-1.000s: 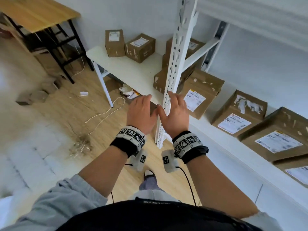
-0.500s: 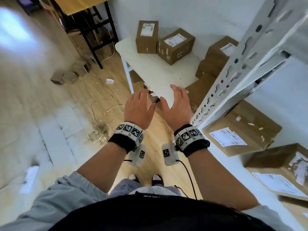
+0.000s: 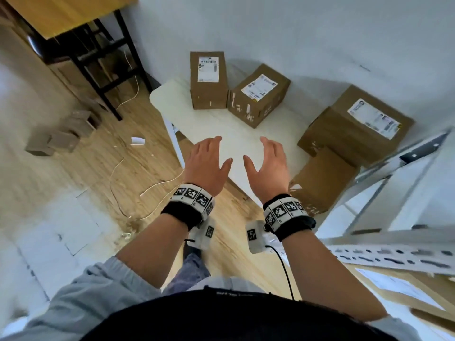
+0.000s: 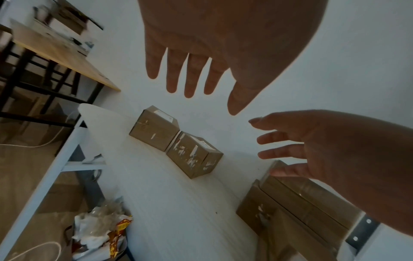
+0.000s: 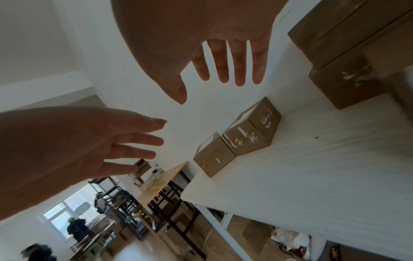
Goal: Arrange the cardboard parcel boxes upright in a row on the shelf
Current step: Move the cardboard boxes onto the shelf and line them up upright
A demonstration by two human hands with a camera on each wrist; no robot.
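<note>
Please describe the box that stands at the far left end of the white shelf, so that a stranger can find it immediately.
Look at the white shelf against the wall, at its left end near the wooden table. Two small boxes touch there. The left box stands upright with its label facing forward, while its neighbour lies skewed, label on top.

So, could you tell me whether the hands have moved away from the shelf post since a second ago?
Yes. The left hand and right hand have left the shelf post and now hover open over the shelf.
</note>
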